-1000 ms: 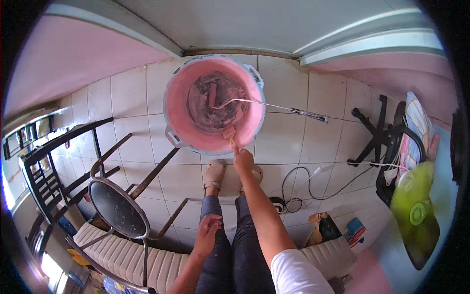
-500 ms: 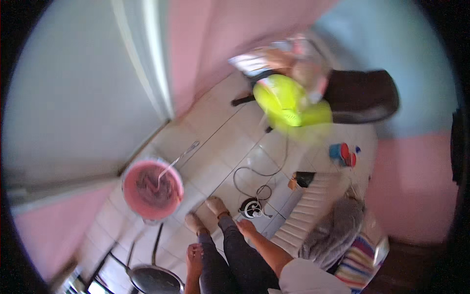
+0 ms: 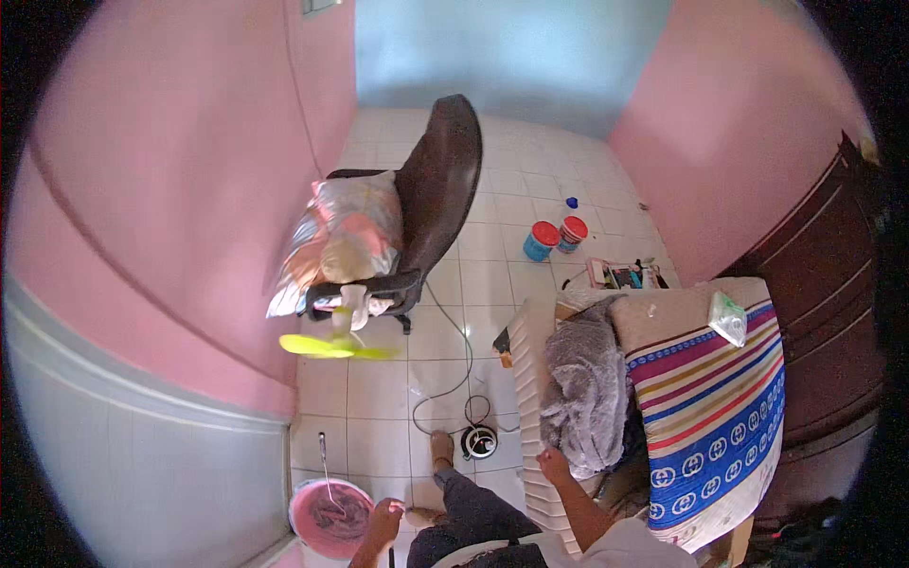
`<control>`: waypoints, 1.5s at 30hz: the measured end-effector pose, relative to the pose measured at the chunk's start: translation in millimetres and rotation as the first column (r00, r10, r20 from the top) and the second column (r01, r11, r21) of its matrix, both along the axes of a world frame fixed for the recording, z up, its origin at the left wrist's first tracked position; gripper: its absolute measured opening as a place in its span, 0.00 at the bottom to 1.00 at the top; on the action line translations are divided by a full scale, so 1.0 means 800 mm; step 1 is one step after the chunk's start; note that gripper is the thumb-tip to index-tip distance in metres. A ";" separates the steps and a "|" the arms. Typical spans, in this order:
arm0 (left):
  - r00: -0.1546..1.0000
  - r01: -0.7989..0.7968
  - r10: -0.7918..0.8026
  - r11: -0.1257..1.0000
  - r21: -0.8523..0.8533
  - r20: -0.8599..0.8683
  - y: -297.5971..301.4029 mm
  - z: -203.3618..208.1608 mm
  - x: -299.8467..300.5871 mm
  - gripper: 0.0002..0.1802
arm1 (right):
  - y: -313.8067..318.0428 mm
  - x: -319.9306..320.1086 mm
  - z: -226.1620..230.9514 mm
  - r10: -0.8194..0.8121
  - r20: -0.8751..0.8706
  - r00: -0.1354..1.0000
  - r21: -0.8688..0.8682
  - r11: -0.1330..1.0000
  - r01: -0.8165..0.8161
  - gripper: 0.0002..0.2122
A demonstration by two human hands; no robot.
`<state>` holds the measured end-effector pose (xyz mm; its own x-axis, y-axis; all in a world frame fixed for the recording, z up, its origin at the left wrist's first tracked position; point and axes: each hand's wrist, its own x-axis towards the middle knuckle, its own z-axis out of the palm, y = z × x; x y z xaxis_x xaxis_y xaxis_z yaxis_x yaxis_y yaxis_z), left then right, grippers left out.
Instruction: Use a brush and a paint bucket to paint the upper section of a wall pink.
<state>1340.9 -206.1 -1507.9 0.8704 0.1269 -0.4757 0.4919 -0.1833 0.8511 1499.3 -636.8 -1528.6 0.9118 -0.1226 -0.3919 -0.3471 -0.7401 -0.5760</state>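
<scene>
My left hand [image 3: 385, 522] hangs with its fingers curled in, just right of a pink bucket [image 3: 305, 519]. Inside the bucket lies dark, wet-looking cloth or liquid, and a thin metal handle [image 3: 324, 452] leans out over the rim. My right hand [image 3: 553, 465] is closed in a loose fist, with nothing seen in it, beside the crumpled grey fleece blanket [image 3: 584, 393]. The blanket lies on a pale ribbed edge [image 3: 536, 426] of what looks like a bed. I cannot tell whether the hand touches either.
A dark office chair [image 3: 454, 170] carries a patterned pillow [image 3: 360, 213]. Before it stands a yellow-bladed fan [image 3: 327, 346]. A cable runs across the tiles to a round black-and-white device [image 3: 480, 441] near my feet. Further off are two red-lidded tubs [image 3: 541, 242]. A striped blue cloth [image 3: 710, 417] covers the right side.
My view has swung to the right and up, showing the far wall and more of the bed. The bucket now appears lower. My right hand has come next to the grey blanket.
</scene>
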 end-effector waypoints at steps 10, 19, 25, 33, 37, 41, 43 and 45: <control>0.950 0.304 -0.298 0.950 -0.065 0.088 -0.070 0.165 0.278 0.13 | -0.015 0.131 0.019 0.155 0.467 0.871 -0.081 0.988 -0.132 0.07; 0.889 0.428 -0.414 0.903 -0.036 0.198 -0.109 0.249 0.418 0.11 | 0.068 0.320 0.201 -0.378 0.146 0.914 0.719 0.676 0.165 0.02; 0.875 0.477 -0.455 0.868 -0.135 0.167 -0.112 0.240 0.506 0.12 | 0.111 0.427 0.220 -0.324 0.117 0.939 0.730 0.669 0.140 0.05; 0.986 0.132 -0.096 0.948 -0.289 0.136 -0.092 0.192 0.613 0.12 | 0.119 0.584 0.217 -0.255 0.024 0.967 0.765 0.627 0.147 0.04; 0.988 0.064 -0.014 0.943 -0.326 0.153 -0.084 0.202 0.659 0.12 | 0.106 0.608 0.234 -0.311 -0.053 0.949 0.764 0.599 0.240 0.06; 0.983 0.120 -0.066 0.939 -0.321 0.173 -0.088 0.218 0.715 0.11 | 0.055 0.653 0.218 -0.356 -0.062 0.933 0.644 0.700 0.310 0.06; 0.981 0.159 -0.126 0.955 -0.251 0.146 -0.100 0.236 0.749 0.11 | 0.034 0.689 0.212 -0.394 -0.050 0.918 0.574 0.740 0.350 0.05; 0.977 0.197 -0.177 0.964 -0.177 0.119 -0.117 0.245 0.789 0.11 | 0.021 0.732 0.208 -0.413 -0.043 0.910 0.591 0.724 0.356 0.05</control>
